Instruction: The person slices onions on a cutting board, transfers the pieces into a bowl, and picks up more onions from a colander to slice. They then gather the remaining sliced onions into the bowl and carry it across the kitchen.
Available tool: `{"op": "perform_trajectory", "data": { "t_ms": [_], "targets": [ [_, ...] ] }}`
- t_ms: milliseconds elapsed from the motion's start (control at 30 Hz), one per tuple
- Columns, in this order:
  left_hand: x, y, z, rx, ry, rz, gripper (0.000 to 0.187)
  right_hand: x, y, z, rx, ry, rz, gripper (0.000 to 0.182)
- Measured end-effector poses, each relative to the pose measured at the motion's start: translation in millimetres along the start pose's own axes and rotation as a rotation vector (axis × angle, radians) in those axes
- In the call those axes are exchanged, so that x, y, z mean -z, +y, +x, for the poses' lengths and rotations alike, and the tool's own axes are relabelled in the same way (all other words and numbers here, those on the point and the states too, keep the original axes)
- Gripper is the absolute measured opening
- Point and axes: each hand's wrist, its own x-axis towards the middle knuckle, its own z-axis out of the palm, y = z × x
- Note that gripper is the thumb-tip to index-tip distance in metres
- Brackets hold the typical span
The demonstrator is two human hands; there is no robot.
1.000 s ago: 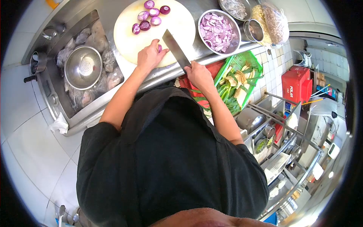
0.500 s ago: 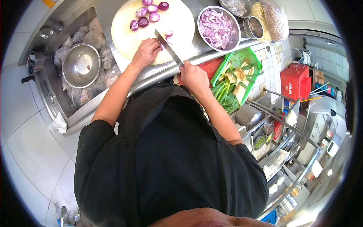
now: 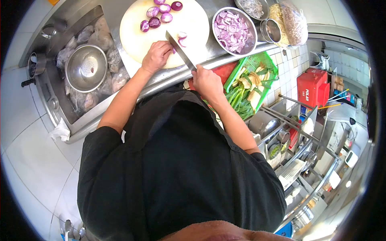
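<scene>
My right hand [image 3: 208, 83] is wrapped round the handle of a knife [image 3: 181, 52], whose blade points up and left over the round cutting board [image 3: 132, 36]. Close against the blade, my left hand [image 3: 157, 56] has its fingers bent and pressed onto a piece of red onion [image 3: 174, 51], mostly hidden under them. Cut onion slices [image 3: 182, 39] lie just beyond the blade. Several peeled red onions [image 3: 154, 22] sit at the far side of the board. To the right stands a metal bowl of sliced onion [image 3: 233, 32].
At left, a sink holds plastic bags [image 3: 114, 58] and a metal colander [image 3: 86, 68]. A green basket [image 3: 273, 66] of leafy vegetables is below the counter edge at right. Bagged noodles [image 3: 292, 24] and small metal bowls [image 3: 270, 30] stand at the back right. A metal rack [image 3: 317, 140] is farther right.
The view has shifted slightly. A cut onion piece beyond the blade lies a little differently, while both hands keep nearly the same places.
</scene>
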Motion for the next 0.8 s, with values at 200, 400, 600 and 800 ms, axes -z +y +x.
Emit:
{"op": "perform_trajectory", "data": {
  "t_ms": [200, 400, 600, 800],
  "targets": [
    [1, -1, -2, -0.003, 0.016, 0.002, 0.013, 11, -4, -5, -0.001, -0.017, -0.011, 0.024],
    [-1, 0, -4, 0.003, 0.031, -0.008, 0.012, -14, 4, 1, -0.024, -0.047, -0.016, 0.026],
    [8, 8, 10, 0.008, 0.004, -0.007, 0.013, 9, 4, 8, 0.018, 0.029, 0.056, 0.027],
    [24, 81, 93, 0.145, -0.23, 0.272, 0.015, -15, 3, -3, 0.027, -0.073, 0.106, 0.029]
  ]
}}
